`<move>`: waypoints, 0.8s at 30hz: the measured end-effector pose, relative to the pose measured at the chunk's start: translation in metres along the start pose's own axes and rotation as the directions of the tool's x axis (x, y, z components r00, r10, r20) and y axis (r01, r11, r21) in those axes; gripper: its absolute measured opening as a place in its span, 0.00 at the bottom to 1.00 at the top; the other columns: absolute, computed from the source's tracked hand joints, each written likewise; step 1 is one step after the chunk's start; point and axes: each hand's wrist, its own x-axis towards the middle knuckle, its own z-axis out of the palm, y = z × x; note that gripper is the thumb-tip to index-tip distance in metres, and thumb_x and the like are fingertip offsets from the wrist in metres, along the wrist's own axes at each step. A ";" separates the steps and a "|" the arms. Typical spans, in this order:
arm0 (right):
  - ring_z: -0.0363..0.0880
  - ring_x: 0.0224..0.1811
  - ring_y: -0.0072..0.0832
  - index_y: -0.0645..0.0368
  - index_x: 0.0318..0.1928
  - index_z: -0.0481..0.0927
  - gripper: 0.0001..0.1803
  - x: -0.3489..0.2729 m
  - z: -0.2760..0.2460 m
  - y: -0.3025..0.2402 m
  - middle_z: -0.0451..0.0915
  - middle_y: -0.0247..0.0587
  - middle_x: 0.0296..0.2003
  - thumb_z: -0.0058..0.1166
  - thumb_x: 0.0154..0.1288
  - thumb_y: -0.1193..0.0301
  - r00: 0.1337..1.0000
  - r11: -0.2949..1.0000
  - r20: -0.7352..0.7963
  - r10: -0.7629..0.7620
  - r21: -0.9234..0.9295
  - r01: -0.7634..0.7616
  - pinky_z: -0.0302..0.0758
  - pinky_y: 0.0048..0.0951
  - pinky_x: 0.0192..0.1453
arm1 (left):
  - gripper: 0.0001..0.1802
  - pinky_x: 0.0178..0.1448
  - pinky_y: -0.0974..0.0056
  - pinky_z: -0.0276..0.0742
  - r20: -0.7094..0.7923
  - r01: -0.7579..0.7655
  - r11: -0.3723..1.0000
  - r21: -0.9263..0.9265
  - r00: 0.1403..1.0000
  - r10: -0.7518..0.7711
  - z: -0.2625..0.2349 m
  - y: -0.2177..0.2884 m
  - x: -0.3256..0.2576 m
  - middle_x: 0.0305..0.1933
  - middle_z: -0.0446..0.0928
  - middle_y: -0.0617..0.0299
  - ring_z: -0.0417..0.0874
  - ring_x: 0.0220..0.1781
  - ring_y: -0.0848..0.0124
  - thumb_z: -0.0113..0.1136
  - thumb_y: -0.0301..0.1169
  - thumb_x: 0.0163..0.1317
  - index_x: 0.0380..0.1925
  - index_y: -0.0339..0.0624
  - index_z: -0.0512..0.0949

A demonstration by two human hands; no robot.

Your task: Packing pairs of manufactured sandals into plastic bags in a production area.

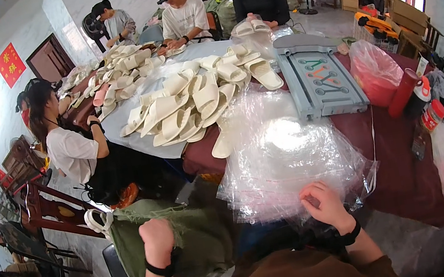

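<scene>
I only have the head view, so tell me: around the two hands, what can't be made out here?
- Left hand: fingers curled away on the green sack; any grip hidden.
- Right hand: fingertips buried in the clear plastic bags; how many sheets it pinches is unreadable.
- Sack's inside: hidden by its own cloth.
- Tools on the grey tray: too small to tell.

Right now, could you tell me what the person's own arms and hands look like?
Both forearms are bare. The left hand and right hand are ungloved, and each wrist carries a black band. Brown clothing shows at the lower edge, below the arms.
</scene>
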 end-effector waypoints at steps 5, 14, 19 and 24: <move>0.78 0.44 0.42 0.58 0.33 0.80 0.04 0.002 0.005 0.002 0.81 0.38 0.37 0.60 0.55 0.76 0.999 0.999 0.010 -0.038 0.002 0.038 0.74 0.38 0.50 | 0.08 0.27 0.59 0.71 0.094 -0.043 0.999 0.015 0.995 0.041 -0.012 -0.018 -0.015 0.21 0.80 0.58 0.84 0.26 0.61 0.57 0.30 0.50 0.16 0.51 0.82; 0.77 0.45 0.41 0.58 0.34 0.80 0.05 0.002 0.004 0.006 0.81 0.39 0.38 0.60 0.56 0.75 0.999 1.000 0.024 -0.021 0.012 0.020 0.73 0.38 0.51 | 0.04 0.37 0.54 0.75 -0.129 -0.098 0.952 -0.291 0.990 0.062 -0.079 0.008 0.016 0.31 0.81 0.56 0.82 0.35 0.55 0.61 0.30 0.53 0.28 0.43 0.79; 0.77 0.45 0.41 0.58 0.35 0.80 0.06 0.000 0.001 0.005 0.81 0.39 0.39 0.60 0.55 0.75 1.000 1.000 0.014 -0.011 0.004 0.010 0.74 0.36 0.51 | 0.22 0.47 0.52 0.77 -0.293 -0.228 0.797 -0.559 0.954 0.067 -0.073 0.046 0.136 0.42 0.82 0.53 0.82 0.43 0.52 0.68 0.38 0.54 0.48 0.43 0.79; 0.78 0.44 0.40 0.58 0.36 0.80 0.06 -0.001 0.004 0.007 0.81 0.40 0.40 0.61 0.56 0.76 0.999 0.999 0.047 -0.002 0.053 0.000 0.76 0.35 0.48 | 0.32 0.47 0.54 0.79 -0.141 -0.121 0.346 -0.931 0.989 -0.033 0.000 0.095 0.284 0.42 0.82 0.46 0.85 0.43 0.54 0.68 0.45 0.55 0.55 0.37 0.74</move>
